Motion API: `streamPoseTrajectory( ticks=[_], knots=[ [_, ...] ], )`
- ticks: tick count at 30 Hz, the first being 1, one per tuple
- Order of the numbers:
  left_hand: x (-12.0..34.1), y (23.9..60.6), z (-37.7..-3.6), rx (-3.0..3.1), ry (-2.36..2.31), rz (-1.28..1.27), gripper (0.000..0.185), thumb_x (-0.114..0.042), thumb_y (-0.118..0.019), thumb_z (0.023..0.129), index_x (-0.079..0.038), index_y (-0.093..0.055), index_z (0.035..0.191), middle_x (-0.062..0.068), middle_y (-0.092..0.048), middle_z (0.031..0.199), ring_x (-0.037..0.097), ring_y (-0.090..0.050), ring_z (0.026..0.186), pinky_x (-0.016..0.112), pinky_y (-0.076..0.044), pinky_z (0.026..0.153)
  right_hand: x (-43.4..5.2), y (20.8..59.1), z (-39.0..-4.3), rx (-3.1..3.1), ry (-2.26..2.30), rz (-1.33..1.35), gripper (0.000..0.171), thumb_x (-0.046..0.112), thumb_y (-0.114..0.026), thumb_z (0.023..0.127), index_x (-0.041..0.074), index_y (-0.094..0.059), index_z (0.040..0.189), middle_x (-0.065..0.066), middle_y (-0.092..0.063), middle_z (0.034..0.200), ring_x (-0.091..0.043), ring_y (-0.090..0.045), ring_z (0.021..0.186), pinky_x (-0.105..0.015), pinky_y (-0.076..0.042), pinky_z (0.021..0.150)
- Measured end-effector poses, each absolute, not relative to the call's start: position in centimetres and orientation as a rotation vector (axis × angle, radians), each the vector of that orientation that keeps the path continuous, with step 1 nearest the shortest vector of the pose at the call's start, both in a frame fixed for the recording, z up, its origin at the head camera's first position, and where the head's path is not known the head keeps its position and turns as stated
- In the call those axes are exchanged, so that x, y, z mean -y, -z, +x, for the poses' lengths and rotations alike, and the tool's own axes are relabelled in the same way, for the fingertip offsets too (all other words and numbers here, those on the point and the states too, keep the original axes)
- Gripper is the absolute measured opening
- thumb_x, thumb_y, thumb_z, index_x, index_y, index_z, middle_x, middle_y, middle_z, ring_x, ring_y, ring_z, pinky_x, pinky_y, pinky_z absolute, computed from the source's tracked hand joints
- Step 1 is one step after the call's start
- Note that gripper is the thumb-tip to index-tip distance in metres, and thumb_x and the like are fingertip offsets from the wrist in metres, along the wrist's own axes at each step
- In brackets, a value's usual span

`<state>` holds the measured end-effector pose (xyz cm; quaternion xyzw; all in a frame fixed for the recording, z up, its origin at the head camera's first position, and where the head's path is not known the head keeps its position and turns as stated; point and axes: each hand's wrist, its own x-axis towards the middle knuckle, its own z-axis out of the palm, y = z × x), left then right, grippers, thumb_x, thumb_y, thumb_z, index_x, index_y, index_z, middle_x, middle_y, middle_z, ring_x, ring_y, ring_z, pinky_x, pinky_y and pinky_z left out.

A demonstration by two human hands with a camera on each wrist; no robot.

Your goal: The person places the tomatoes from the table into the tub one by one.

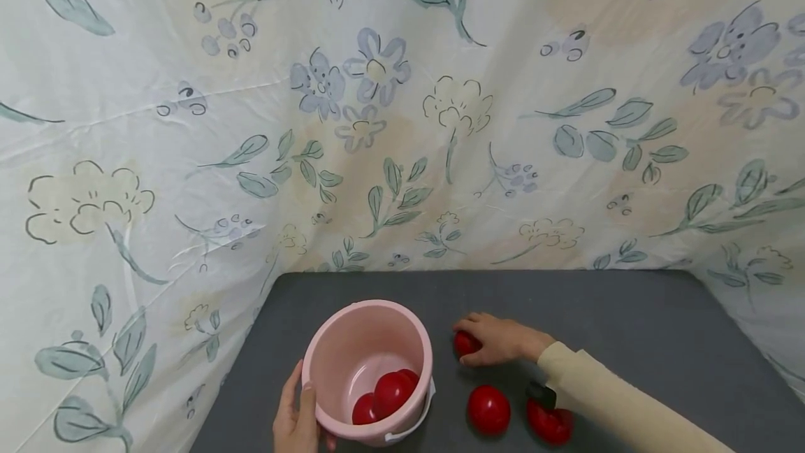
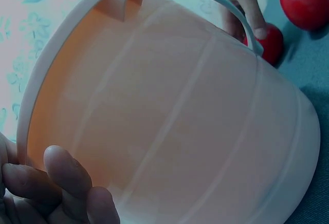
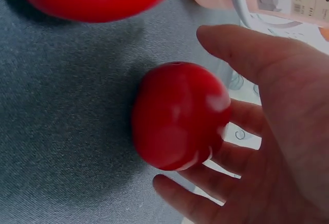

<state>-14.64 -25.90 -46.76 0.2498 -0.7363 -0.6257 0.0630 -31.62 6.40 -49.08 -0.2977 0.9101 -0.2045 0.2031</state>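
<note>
In the head view my left hand (image 1: 297,414) grips the rim of a pink bucket (image 1: 327,362) at its left side, thumb on the rim and fingers outside. The bucket tilts so that its mouth faces me, and red tomatoes (image 1: 393,394) lie inside at the bottom. Right of the bucket, my right hand (image 1: 503,340) reaches over a tomato (image 1: 467,344) on the dark table. From the right wrist, the fingers (image 3: 205,178) sit behind that tomato (image 3: 180,116), while the thumb stands spread, apart from it.
Two more tomatoes, one nearer the bucket (image 1: 488,410) and one under the right forearm (image 1: 548,423), lie on the dark table (image 1: 629,341). A white handle (image 1: 415,425) hangs at the bucket's front right. Floral cloth (image 1: 402,124) encloses the table's back and sides.
</note>
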Motion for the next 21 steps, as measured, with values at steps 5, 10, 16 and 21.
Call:
streamPoseTrajectory(
  ticks=[5, 10, 16, 21],
  knots=[
    [25.9, 46.8, -14.7, 2.212, 1.893, 0.760, 0.053, -0.029, -0.041, 0.109, -0.019, -0.027, 0.160, 0.011, -0.058, 0.053, 0.017, -0.052, 0.035, 0.029, -0.046, 0.039, -6.3, 49.3, -31.4, -2.558, 0.565, -0.835, 0.060, 0.038, -0.078, 0.086, 0.017, -0.058, 0.139, -0.003, -0.059, 0.130, -0.017, -0.055, 0.107, -0.042, -0.057, 0.082],
    [25.9, 46.8, -14.6, 2.222, 1.879, 0.755, 0.053, -0.028, -0.041, 0.110, -0.018, -0.027, 0.160, 0.010, -0.057, 0.052, 0.016, -0.052, 0.034, 0.029, -0.046, 0.039, -6.3, 49.8, -31.1, -2.576, 0.576, -0.816, 0.060, 0.032, -0.079, 0.085, 0.018, -0.056, 0.139, -0.003, -0.057, 0.130, -0.019, -0.055, 0.109, -0.047, -0.057, 0.085],
    [25.9, 46.8, -14.5, 2.221, 1.868, 0.782, 0.054, -0.031, -0.041, 0.110, -0.018, -0.027, 0.160, 0.010, -0.057, 0.052, 0.017, -0.052, 0.035, 0.028, -0.045, 0.038, -6.2, 50.6, -30.9, -2.594, 0.590, -0.816, 0.059, 0.027, -0.078, 0.087, 0.020, -0.053, 0.140, -0.001, -0.055, 0.128, -0.019, -0.058, 0.107, -0.045, -0.057, 0.085],
    [25.8, 46.8, -14.3, 2.234, 1.857, 0.795, 0.054, -0.032, -0.039, 0.110, -0.017, -0.026, 0.160, 0.010, -0.057, 0.052, 0.017, -0.052, 0.036, 0.028, -0.045, 0.039, -6.3, 51.1, -30.8, -2.604, 0.617, -0.830, 0.058, 0.027, -0.077, 0.088, 0.020, -0.053, 0.141, 0.000, -0.055, 0.127, -0.018, -0.058, 0.106, -0.042, -0.058, 0.083]
  ],
)
